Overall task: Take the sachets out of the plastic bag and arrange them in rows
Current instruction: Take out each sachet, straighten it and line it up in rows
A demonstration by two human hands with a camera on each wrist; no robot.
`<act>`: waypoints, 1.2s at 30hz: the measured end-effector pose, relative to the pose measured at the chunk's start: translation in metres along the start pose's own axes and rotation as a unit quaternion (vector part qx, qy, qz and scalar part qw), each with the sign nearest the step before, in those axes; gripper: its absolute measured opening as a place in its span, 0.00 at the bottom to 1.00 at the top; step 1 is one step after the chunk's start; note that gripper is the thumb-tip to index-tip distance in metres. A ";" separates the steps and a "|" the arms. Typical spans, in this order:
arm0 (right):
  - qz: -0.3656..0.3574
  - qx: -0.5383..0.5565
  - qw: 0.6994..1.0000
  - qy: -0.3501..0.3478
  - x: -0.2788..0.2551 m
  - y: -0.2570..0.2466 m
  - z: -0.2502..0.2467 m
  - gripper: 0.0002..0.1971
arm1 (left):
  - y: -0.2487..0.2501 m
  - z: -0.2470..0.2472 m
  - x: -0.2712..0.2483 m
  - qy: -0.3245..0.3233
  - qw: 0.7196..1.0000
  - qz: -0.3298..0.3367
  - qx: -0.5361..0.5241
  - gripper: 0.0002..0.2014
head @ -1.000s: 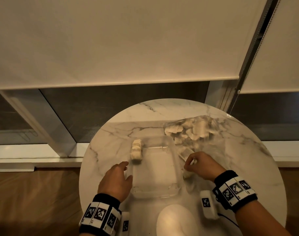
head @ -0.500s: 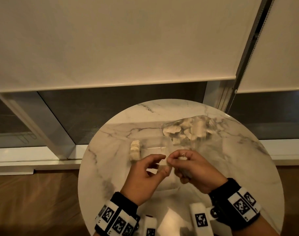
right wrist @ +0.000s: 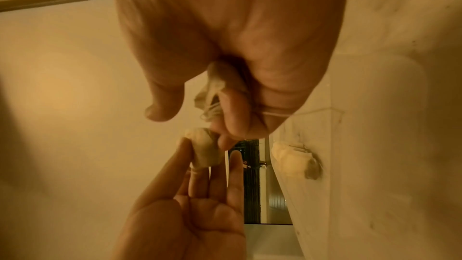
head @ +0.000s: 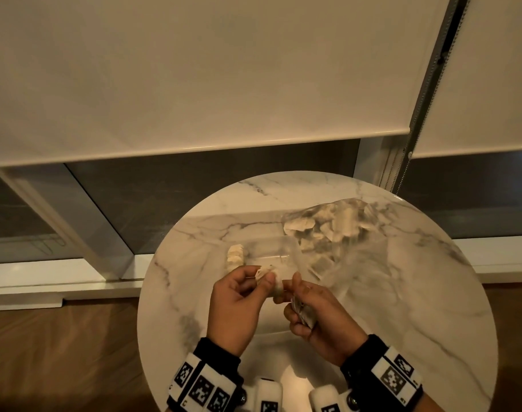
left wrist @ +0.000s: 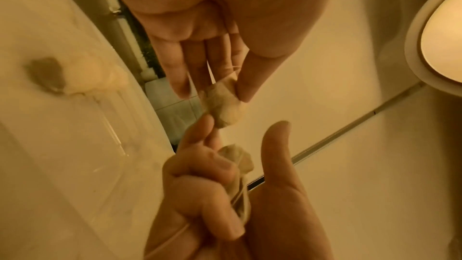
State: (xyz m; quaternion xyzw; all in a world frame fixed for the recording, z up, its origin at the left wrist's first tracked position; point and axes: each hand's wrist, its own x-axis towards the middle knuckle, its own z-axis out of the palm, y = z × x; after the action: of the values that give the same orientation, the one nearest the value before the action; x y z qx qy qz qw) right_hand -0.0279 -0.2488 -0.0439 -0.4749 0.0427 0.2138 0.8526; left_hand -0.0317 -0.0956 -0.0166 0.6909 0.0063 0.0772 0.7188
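Mid-air, both hands above the clear plastic tray [head: 271,257], sorting sachets.
Left hand [head: 239,304] pinches one small cream fabric sachet [left wrist: 223,106] between thumb and fingertips, likely separating it for placing; right hand [head: 319,313] curls round a second stringed sachet [right wrist: 212,94] in reserve. Clear plastic bag [head: 337,227] of sachets lies far right on the round marble table [head: 432,292]; short sachet row [head: 235,257] sits at the tray's far-left corner.

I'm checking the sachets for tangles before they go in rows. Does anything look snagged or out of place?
Nothing is plainly snagged. The left hand pinches one small pale sachet; the right hand grips more sachets with loose threads bunched in its fingers. Whether those threads are tangled cannot be told.
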 end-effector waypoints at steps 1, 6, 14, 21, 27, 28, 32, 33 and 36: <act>-0.018 -0.017 1.000 -0.011 -0.001 0.001 0.001 0.21 | 0.000 0.001 0.000 0.003 1.000 -0.008 -0.009 0.04; -0.055 -0.087 0.995 0.010 0.002 0.005 -0.001 0.06 | -0.001 -0.006 -0.002 -0.037 0.999 -0.015 0.016 0.04; -0.037 -0.111 0.990 0.084 0.005 0.008 -0.001 0.05 | -0.001 -0.051 0.032 -0.058 0.962 -0.005 0.268 0.04; -0.003 -0.023 0.991 0.133 0.008 0.003 -0.011 0.09 | -0.017 -0.076 0.084 -0.101 0.849 -0.004 0.519 0.05; 0.050 0.206 0.971 0.107 0.009 -0.005 -0.016 0.14 | -0.033 -0.070 0.100 -0.129 0.760 -0.017 0.637 0.11; 0.056 0.239 0.963 0.107 0.010 -0.006 -0.017 0.15 | -0.033 -0.069 0.100 -0.126 0.751 -0.026 0.648 0.11; 0.069 0.299 0.945 0.111 0.014 -0.007 -0.020 0.16 | -0.035 -0.063 0.102 -0.125 0.747 -0.061 0.650 0.09; 0.072 0.300 0.945 0.111 0.015 -0.007 -0.020 0.16 | -0.036 -0.063 0.102 -0.125 0.745 -0.069 0.652 0.08; 0.079 0.298 0.946 0.103 0.017 -0.005 -0.022 0.15 | -0.039 -0.062 0.103 -0.127 0.738 -0.090 0.657 0.08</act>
State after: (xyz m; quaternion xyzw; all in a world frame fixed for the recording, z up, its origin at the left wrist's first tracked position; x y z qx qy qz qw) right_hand -0.0078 -0.2643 -0.0561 -0.2134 0.2295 0.2075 0.9267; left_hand 0.0670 -0.0232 -0.0481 0.9912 0.0264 -0.0992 0.0841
